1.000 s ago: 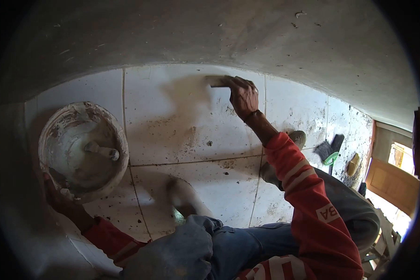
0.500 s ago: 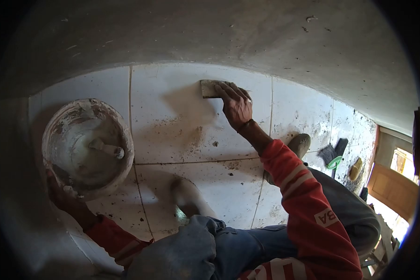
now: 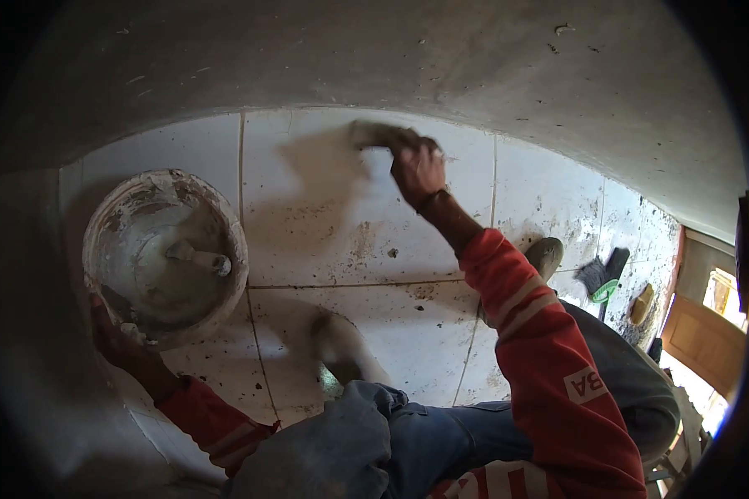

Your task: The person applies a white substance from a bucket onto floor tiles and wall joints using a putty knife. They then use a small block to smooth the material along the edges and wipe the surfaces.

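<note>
My left hand (image 3: 125, 339) grips the near left side of a plaster-smeared bucket (image 3: 238, 279), fingers up against its rim. Inside the bucket is a pale, wet-looking mix, and a tool with a whitish, coated handle (image 3: 210, 261) rests in it. Over the floor tiles near the wall's foot, my right hand (image 3: 419, 170) is closed around a flat, rectangular scraper (image 3: 373, 133). The scraper is smeared by motion and points left, its shadow falling on the tile below.
A grey wall (image 3: 324, 62) curves along the far side. Crumbs and dirt lie on the white tiles (image 3: 349, 320). My shoe (image 3: 545, 256) stands on the right. Farther right are a brush with a green part (image 3: 605, 290), a yellowish object (image 3: 642, 304) and a wooden door (image 3: 707, 337).
My right hand has raised the scraper slightly, toward the wall, and tilted it. My left hand stays on the bucket. The whole view has shifted a little.
</note>
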`<state>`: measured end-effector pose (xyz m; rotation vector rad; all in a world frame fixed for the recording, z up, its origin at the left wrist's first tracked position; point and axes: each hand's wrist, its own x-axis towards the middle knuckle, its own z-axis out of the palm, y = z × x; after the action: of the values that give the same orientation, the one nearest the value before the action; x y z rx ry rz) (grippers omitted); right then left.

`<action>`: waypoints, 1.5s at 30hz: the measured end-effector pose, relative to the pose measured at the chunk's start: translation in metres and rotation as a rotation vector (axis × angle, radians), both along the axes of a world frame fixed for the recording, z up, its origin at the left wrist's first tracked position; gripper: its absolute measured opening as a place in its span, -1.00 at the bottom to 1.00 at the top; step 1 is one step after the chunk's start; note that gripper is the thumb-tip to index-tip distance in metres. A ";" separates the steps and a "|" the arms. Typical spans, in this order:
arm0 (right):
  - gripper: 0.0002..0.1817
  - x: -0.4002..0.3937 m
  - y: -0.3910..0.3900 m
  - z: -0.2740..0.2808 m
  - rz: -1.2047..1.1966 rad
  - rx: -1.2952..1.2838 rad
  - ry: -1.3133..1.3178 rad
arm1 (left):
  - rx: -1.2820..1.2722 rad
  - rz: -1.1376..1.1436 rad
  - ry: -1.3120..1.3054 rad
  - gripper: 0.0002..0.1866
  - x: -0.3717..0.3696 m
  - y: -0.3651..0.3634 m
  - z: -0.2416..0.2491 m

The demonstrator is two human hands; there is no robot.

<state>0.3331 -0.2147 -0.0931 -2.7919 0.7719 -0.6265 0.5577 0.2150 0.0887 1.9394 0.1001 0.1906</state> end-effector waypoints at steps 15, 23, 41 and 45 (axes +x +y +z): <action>-0.50 0.016 0.007 0.009 0.176 0.050 0.008 | 0.052 -0.044 -0.015 -0.53 0.005 0.009 -0.005; -0.53 0.013 0.016 -0.002 0.198 -0.071 0.008 | 0.029 0.004 -0.004 -0.48 -0.003 -0.009 0.004; -0.49 0.034 0.050 -0.016 0.233 0.009 0.176 | -0.129 0.014 0.107 -0.51 -0.003 -0.013 0.008; -0.48 0.051 0.055 -0.006 0.241 0.035 0.161 | 0.202 -0.067 -0.116 -0.52 -0.004 -0.003 0.003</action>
<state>0.3837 -0.1599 -0.0991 -2.8675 0.4551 -0.3468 0.5537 0.2124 0.0913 2.1244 -0.0635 0.2763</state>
